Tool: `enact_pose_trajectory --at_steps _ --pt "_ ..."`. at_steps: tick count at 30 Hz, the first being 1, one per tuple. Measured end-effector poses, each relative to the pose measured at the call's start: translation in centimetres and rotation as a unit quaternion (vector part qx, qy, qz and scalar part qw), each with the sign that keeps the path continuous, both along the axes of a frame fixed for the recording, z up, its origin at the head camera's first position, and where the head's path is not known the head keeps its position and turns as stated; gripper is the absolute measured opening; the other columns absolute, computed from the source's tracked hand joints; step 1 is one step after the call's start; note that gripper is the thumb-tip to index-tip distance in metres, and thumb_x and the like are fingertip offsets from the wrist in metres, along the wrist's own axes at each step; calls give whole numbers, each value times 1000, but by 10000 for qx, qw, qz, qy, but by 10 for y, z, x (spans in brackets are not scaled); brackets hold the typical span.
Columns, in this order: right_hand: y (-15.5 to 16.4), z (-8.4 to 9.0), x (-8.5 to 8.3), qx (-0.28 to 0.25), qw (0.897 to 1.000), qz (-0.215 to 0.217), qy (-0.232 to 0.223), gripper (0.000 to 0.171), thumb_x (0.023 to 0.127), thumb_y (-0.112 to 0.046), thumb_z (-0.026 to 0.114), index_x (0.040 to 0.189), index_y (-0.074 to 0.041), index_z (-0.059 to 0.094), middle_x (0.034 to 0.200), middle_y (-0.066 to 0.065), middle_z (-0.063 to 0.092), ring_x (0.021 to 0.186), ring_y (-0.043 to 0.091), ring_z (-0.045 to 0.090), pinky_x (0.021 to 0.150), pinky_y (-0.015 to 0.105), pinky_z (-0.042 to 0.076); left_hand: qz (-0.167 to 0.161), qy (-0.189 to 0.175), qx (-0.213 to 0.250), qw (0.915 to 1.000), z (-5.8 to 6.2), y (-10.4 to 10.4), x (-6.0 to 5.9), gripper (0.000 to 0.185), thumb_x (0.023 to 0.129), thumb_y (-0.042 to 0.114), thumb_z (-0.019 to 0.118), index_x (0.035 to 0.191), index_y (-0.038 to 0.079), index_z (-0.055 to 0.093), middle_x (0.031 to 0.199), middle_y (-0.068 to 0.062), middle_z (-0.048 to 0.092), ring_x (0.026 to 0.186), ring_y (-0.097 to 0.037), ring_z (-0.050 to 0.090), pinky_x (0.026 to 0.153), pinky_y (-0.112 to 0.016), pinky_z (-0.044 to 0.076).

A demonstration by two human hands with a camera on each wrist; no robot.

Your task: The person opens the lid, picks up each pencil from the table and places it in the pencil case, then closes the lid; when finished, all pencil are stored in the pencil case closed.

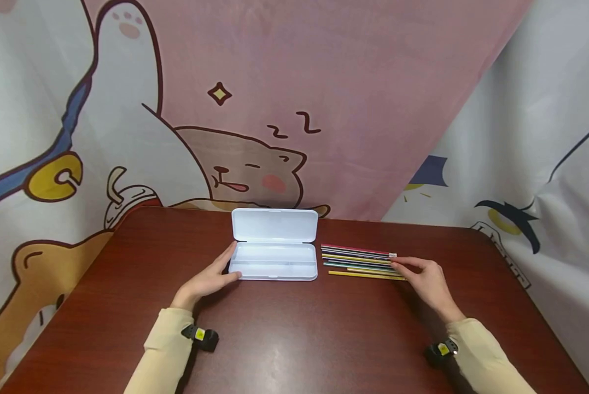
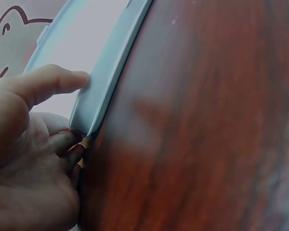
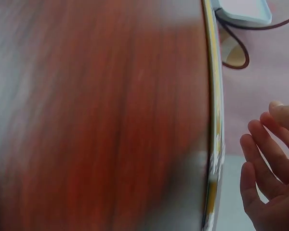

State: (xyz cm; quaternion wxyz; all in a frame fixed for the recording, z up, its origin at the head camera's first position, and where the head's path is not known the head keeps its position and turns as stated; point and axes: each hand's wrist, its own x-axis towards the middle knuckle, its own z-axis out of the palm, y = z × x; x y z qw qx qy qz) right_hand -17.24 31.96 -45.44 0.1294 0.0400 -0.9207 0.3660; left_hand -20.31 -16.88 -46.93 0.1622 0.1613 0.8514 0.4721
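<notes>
An open white pencil case [image 1: 273, 269] lies at the middle of the dark red-brown table [image 1: 294, 334], its lid [image 1: 274, 225] standing up behind it. My left hand [image 1: 227, 262] rests against the case's left end, fingers straight along it. In the left wrist view the thumb [image 2: 53, 79] presses the case's wall [image 2: 106, 72]. A row of several coloured pencils [image 1: 358, 260] lies right of the case. My right hand [image 1: 412, 268] touches their right ends with relaxed fingers [image 3: 262, 154] and holds nothing. A yellow pencil [image 3: 213, 120] runs beside it.
A cartoon-print cloth [image 1: 294, 109] hangs behind and to both sides of the table. Bare tabletop stretches in front of the case and between my forearms. The table's far edge lies just behind the case lid.
</notes>
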Motion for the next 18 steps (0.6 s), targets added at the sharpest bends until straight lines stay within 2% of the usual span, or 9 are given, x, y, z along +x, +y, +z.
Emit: enact_pose_trajectory --at_steps 9,15,18 --pt "17 -3 7 361 9989 175 -256 19 86 -10 74 103 -2 75 99 14 71 83 19 60 65 18 45 -81 -45 -57 9999 -1 -1 0 83 95 21 57 153 1 1 159 -20 -3 144 -38 -2 111 -58 4" --pt "22 -4 9 524 9956 303 -712 18 87 -10 73 103 -5 75 106 17 69 97 30 61 80 41 48 -96 -12 -73 9999 2 -1 1 83 95 21 57 153 0 2 159 -22 -3 144 -40 -3 110 -60 3" --pt "25 -4 8 533 9942 309 -878 19 87 -9 72 105 -5 75 108 18 68 99 32 60 83 48 46 -105 -3 -108 9999 3 0 2 83 96 21 57 153 0 2 159 -21 -3 144 -39 -3 111 -59 3"
